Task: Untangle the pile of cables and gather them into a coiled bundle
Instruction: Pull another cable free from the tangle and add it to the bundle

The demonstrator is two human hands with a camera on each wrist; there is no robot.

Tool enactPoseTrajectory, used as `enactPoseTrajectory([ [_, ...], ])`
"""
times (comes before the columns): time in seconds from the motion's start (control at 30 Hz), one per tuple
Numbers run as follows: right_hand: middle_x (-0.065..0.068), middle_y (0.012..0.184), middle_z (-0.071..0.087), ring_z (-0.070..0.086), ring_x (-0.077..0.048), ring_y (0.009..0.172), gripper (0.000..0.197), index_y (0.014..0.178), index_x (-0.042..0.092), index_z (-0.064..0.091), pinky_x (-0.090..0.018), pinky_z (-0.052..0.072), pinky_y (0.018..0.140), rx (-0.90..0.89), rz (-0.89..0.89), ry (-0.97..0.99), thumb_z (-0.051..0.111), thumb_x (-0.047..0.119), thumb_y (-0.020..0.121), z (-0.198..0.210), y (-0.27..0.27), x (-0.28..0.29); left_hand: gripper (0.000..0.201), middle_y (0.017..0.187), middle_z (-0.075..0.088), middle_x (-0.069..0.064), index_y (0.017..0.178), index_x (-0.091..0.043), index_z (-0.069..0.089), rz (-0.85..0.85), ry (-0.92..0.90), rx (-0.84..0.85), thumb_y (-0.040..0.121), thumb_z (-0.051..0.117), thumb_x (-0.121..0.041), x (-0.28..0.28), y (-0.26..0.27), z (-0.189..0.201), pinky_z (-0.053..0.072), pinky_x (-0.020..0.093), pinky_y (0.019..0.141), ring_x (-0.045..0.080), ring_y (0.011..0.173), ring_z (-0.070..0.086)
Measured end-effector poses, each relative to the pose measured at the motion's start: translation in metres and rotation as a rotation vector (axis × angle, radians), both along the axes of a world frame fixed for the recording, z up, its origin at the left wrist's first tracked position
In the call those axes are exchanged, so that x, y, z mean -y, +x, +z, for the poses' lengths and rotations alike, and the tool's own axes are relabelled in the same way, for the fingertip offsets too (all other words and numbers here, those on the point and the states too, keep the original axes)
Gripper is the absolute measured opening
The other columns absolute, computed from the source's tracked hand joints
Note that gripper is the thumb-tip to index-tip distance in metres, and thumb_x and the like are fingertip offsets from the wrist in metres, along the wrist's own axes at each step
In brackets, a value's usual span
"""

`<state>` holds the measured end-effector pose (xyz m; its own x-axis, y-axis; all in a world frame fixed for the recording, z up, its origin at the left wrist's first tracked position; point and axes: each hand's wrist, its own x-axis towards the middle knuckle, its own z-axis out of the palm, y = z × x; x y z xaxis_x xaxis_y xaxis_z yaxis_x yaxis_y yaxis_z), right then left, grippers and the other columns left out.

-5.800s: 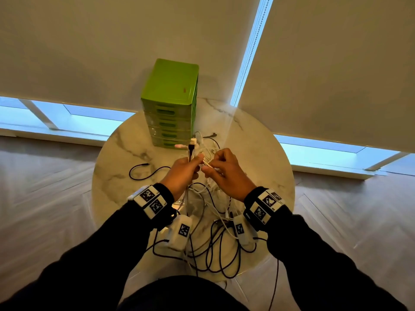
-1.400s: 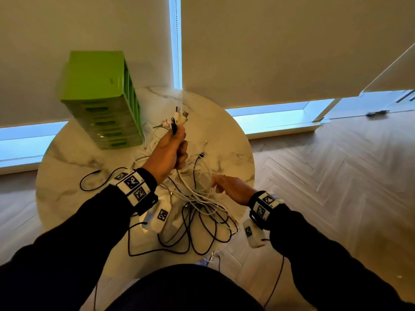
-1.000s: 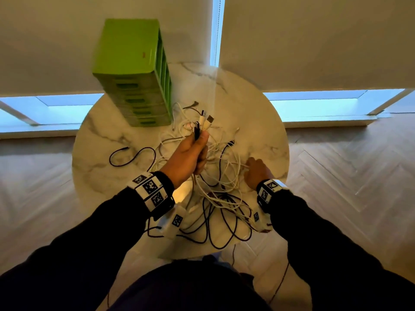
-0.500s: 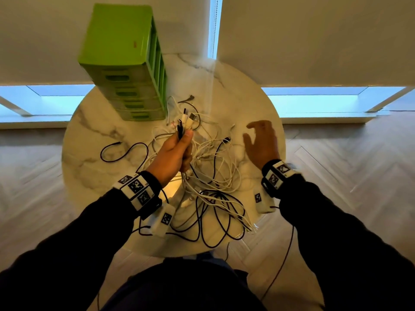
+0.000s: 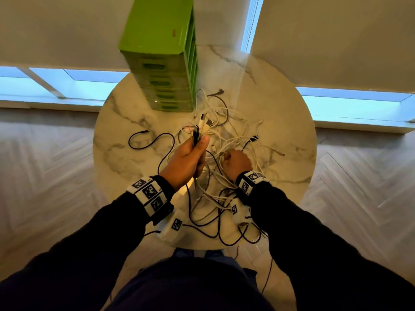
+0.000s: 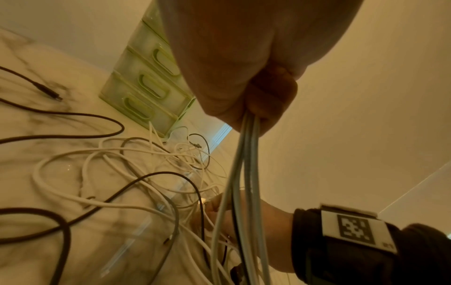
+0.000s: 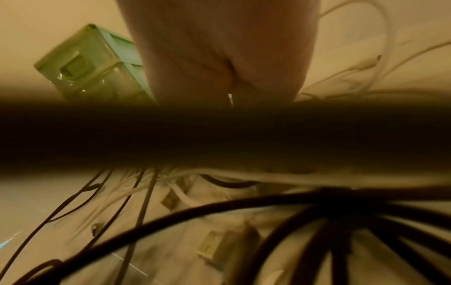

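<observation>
A tangle of white and black cables (image 5: 235, 131) lies on the round marble table (image 5: 125, 158). My left hand (image 5: 190, 158) is raised over it and grips a bundle of cable ends, with the plugs (image 5: 203, 124) sticking up above my thumb. In the left wrist view the held cables (image 6: 244, 164) hang down from my left hand (image 6: 244, 67). To the right, my right hand (image 5: 235, 162) is down in the pile, its fingers curled on a white cable. My right hand (image 6: 251, 221) sits among the strands. In the right wrist view, a blurred black cable (image 7: 219, 135) hides the fingers.
A green drawer unit (image 5: 161, 63) stands at the back of the table, close to the pile. A single black cable (image 5: 152, 142) loops on the left side. Black cable loops (image 5: 224, 239) hang over the near table edge. Wooden floor surrounds the table.
My right hand, open above the right side of the table half a second ago, has dropped into the pile and curled on a cable. My left hand still holds the cable ends up.
</observation>
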<state>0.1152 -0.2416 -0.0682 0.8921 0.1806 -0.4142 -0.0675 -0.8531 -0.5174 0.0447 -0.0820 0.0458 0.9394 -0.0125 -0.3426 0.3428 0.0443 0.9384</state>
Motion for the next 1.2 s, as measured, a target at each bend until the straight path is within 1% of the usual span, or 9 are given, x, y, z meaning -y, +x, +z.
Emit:
enactPoseTrajectory([
  [0.1,-0.005,0.082,0.060,0.054,-0.028,0.075,0.012,0.083,0.020,0.050,-0.038,0.044,0.072,-0.022,0.091,0.098,0.057,0.027,0.089,0.001,-0.002,0.003,0.038,0.059,0.031,-0.004,0.076,-0.020,0.035,0.019,-0.031,-0.008,0.107,0.043,-0.038,-0.004,-0.004,-0.002,0.028,0.026,0.045,0.012,0.044,0.028],
  [0.3,-0.001,0.073,0.056,0.053,-0.019,0.069,0.019,0.116,0.014,0.056,-0.030,0.038,0.069,0.009,0.119,0.223,0.053,0.019,0.098,0.057,0.014,0.024,0.035,0.061,0.032,-0.006,0.078,-0.022,0.036,0.022,-0.063,0.004,0.106,0.046,-0.041,-0.003,-0.001,-0.003,0.027,0.028,0.047,0.012,0.048,0.027],
  [0.43,0.006,0.093,0.062,0.066,-0.008,0.071,0.032,0.131,0.023,0.058,-0.014,0.048,0.066,0.083,0.193,0.388,0.059,0.018,0.100,0.115,0.020,0.032,0.024,0.062,0.031,-0.007,0.087,-0.023,0.044,0.044,-0.077,0.055,0.107,0.045,-0.037,0.003,0.005,0.006,0.027,0.029,0.048,0.010,0.048,0.029],
  [0.6,0.003,0.093,0.074,0.072,-0.008,0.077,0.033,0.117,0.023,0.049,-0.024,0.057,0.075,0.125,0.185,0.459,0.071,0.023,0.093,0.159,-0.006,0.025,0.017,0.057,0.033,-0.006,0.094,-0.026,0.054,0.045,-0.119,0.106,0.104,0.052,-0.039,0.012,0.012,0.020,0.026,0.027,0.048,0.013,0.049,0.028],
  [0.77,0.005,0.089,0.076,0.070,-0.006,0.083,0.029,0.112,0.017,0.047,-0.022,0.052,0.079,0.160,0.170,0.461,0.069,0.024,0.094,0.158,-0.030,0.020,0.023,0.049,0.039,-0.003,0.086,-0.017,0.053,0.005,-0.041,0.164,0.102,0.056,-0.032,0.011,0.014,0.022,0.030,0.027,0.045,0.016,0.044,0.032],
  [0.9,0.005,0.081,0.071,0.064,-0.008,0.077,0.023,0.094,0.021,0.059,-0.031,0.047,0.076,0.236,0.261,0.301,0.046,0.036,0.105,0.137,-0.049,0.017,0.031,0.050,0.037,-0.005,0.072,-0.034,0.055,0.064,-0.073,0.170,0.103,0.055,-0.030,0.000,0.022,0.022,0.030,0.027,0.047,0.014,0.044,0.031],
  [1.03,0.003,0.090,0.067,0.060,-0.014,0.083,0.025,0.100,0.017,0.067,-0.037,0.048,0.078,0.499,0.102,0.335,0.048,0.033,0.103,0.125,-0.051,0.009,0.010,0.060,0.038,-0.010,0.094,-0.031,0.054,0.070,-0.179,0.161,0.102,0.056,-0.038,-0.003,0.027,0.021,0.032,0.025,0.049,0.010,0.050,0.032],
  [1.13,0.002,0.096,0.066,0.057,-0.011,0.087,0.020,0.104,0.015,0.068,-0.027,0.045,0.078,0.540,-0.025,0.419,0.051,0.026,0.104,0.137,-0.044,0.007,0.030,0.066,0.032,-0.010,0.099,-0.034,0.048,0.070,-0.260,0.094,0.088,0.064,-0.056,0.001,0.026,0.022,0.029,0.026,0.055,0.009,0.055,0.031],
  [1.2,0.004,0.098,0.067,0.059,-0.010,0.090,0.021,0.106,0.019,0.068,-0.028,0.046,0.080,0.565,-0.049,0.403,0.049,0.029,0.104,0.146,-0.038,0.008,0.047,0.076,0.054,-0.005,0.110,-0.031,0.048,0.085,-0.259,0.094,0.081,0.067,-0.063,0.005,0.024,0.023,0.044,0.030,0.064,0.012,0.063,0.054],
])
